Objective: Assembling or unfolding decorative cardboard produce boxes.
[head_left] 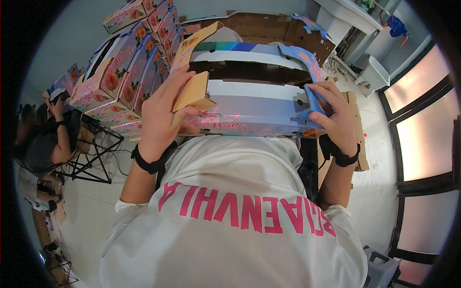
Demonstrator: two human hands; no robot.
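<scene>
A printed cardboard fruit carton [254,108] in blue, white and pink lies across in front of my waist. Between its long top panels a wide slot shows the dark brown inside. My left hand [163,110] grips its left end, thumb on the near side of a yellow corner flap [194,91] and fingers on the far side. At the opposite end my right hand [336,113] closes on a folded blue flap [314,103], fingers on top and thumb on the near face. Another yellow end flap [197,43] stands up at the far left corner. What supports the carton is hidden.
Stacked printed cartons [120,77] rise at the left. Beyond my carton stands a large open brown box [264,29]. Flattened cardboard [357,129] is by my right arm. A person [45,134] sits far left near a black metal stand [93,156]. A white basin [353,14] is at the back right.
</scene>
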